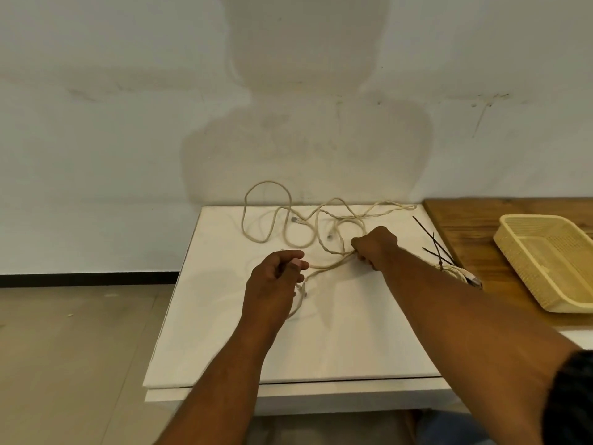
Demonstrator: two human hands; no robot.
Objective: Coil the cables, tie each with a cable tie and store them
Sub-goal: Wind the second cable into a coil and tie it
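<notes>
A long cream cable point(272, 216) sprawls in loose loops over the back of the white table point(218, 332). My left hand point(277, 276) pinches one stretch of it near the table's middle, a short loop hanging below the fingers. My right hand point(375, 247) grips the same cable a little farther back and to the right, so a short span runs taut between the two hands. Black cable ties point(431, 240) lie at the table's right edge. Beside them, partly hidden behind my right forearm, sits a coiled cream cable point(459, 273).
A cream plastic basket point(545, 258) stands on a wooden surface point(465, 220) to the right of the white table. The wall rises right behind the table. Grey floor lies to the left.
</notes>
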